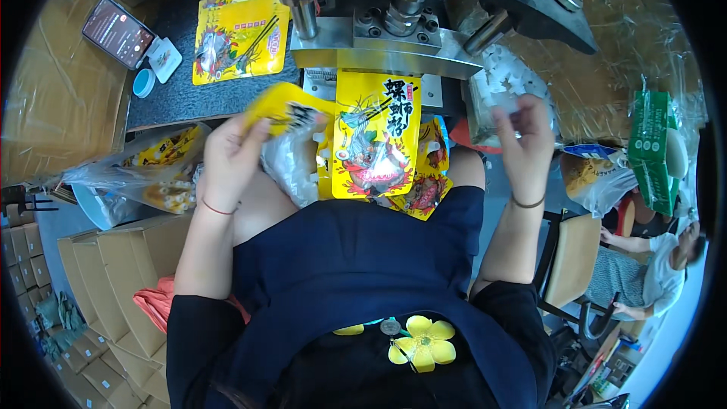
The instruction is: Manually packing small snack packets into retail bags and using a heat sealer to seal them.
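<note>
My left hand (233, 155) pinches a yellow printed pouch (284, 110), which is smeared by motion. Another yellow pouch (375, 140) hangs down in front of the press's metal bar (386, 60), its top edge at the bar. Behind and below it, more yellow pouches (428, 185) lie over my lap. My right hand (525, 132) is raised beside a clear bin (481, 117) of small white plastic pieces (507, 72). Its fingers are curled toward the thumb; something small and pale may be between them, too small to name.
A stack of yellow pouches (241, 42) lies on the dark table, near a propped phone (117, 30) and a small blue-lidded tub (144, 83). Clear bags (155, 167) hang at the left above cardboard boxes (121, 257). A green carton (651, 151) stands right; a person (644, 273) sits beyond.
</note>
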{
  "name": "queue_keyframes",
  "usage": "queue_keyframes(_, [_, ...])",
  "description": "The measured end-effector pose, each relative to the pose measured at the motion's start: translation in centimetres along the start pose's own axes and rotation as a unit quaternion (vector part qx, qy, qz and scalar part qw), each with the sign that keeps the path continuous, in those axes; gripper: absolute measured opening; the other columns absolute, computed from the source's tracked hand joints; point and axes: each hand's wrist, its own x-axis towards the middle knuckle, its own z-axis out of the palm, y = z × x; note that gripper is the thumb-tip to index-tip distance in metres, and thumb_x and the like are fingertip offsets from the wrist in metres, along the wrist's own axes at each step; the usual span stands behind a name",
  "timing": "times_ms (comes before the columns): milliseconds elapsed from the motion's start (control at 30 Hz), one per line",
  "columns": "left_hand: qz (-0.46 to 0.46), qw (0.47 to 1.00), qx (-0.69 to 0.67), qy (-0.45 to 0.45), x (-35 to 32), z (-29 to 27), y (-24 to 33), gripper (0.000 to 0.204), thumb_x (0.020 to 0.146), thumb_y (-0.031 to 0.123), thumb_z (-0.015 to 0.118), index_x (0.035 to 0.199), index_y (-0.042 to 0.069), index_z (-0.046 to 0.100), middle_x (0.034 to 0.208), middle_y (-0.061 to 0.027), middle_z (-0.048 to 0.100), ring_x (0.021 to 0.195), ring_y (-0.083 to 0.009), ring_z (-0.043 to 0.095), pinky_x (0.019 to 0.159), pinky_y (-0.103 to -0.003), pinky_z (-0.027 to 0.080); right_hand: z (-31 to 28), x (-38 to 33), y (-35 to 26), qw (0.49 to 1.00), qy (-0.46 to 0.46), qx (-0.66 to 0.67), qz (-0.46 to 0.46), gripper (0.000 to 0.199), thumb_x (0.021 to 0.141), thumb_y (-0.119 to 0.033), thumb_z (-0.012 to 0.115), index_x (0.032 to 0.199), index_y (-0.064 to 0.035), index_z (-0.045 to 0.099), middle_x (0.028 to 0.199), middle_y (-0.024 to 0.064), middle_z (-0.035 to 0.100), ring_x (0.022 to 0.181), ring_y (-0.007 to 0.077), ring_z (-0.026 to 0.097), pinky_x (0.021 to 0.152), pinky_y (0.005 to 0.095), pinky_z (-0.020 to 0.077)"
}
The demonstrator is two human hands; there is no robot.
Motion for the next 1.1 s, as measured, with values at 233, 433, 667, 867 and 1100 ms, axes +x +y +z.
queue_keyframes(233, [0.009, 0.980, 0.087, -0.179, -1.5, 6.2, 1.8, 0.019, 0.091, 0.012, 0.075, 0.099, -0.004, 0.071, 0.084, -0.0046, 0.072, 0.070, -0.0083, 0.065, 0.064, -0.025, 0.051, 4.5, -1.1, -7.4, 0.944, -0.152, 0.291, -0.032, 0.012, 0.094, -0.005, 0.068, 0.102, 0.0033, 0.069, 0.098, 0.0085, 0.070, 0.088, 0.0138, 0.065, 0.081, 0.0268, 0.0507])
queue_keyframes(433, [-0.111, 0.934, -0.172, -0.292, -2.9, 9.2, 1.8, 0.030, 0.101, 0.020, 0.064, 0.119, -0.004, 0.067, 0.107, -0.0054, 0.074, 0.096, -0.0095, 0.067, 0.087, -0.026, 0.054, 3.8, 0.6, -7.1, 0.956, -0.226, 0.058, -0.177, 0.014, 0.096, -0.010, 0.065, 0.090, 0.0010, 0.061, 0.084, 0.0074, 0.062, 0.079, 0.0166, 0.060, 0.074, 0.0286, 0.0480])
queue_keyframes(667, [-0.250, 0.879, -0.239, -0.327, -1.8, 10.0, 0.2, 0.029, 0.091, 0.003, 0.069, 0.119, -0.003, 0.067, 0.113, -0.0076, 0.073, 0.099, -0.0103, 0.067, 0.091, -0.028, 0.053, 1.2, 2.2, -3.0, 0.968, -0.074, -0.208, -0.118, 0.027, 0.090, -0.011, 0.069, 0.115, -0.0037, 0.062, 0.104, 0.0172, 0.068, 0.085, 0.0320, 0.069, 0.073, 0.0385, 0.0534])
queue_keyframes(867, [-0.270, 0.866, -0.335, -0.257, 3.1, 8.9, 1.5, 0.031, 0.091, -0.004, 0.065, 0.121, -0.004, 0.065, 0.116, -0.0115, 0.072, 0.100, -0.0165, 0.070, 0.092, -0.032, 0.055, 0.7, 4.1, 2.1, 0.944, -0.134, -0.283, -0.107, 0.031, 0.083, -0.008, 0.072, 0.112, -0.0074, 0.060, 0.098, 0.0193, 0.068, 0.089, 0.0388, 0.067, 0.074, 0.0448, 0.0520])
queue_keyframes(1100, [0.142, 0.967, 0.196, 0.081, 7.3, 3.3, -0.5, 0.055, 0.094, 0.022, 0.069, 0.137, -0.003, 0.046, 0.127, -0.0214, 0.060, 0.119, -0.0305, 0.059, 0.097, -0.043, 0.048, 1.0, 3.1, 3.3, 0.958, -0.084, -0.248, -0.115, 0.030, 0.085, 0.000, 0.064, 0.115, -0.0011, 0.061, 0.111, 0.0234, 0.064, 0.105, 0.0412, 0.063, 0.087, 0.0442, 0.0507])
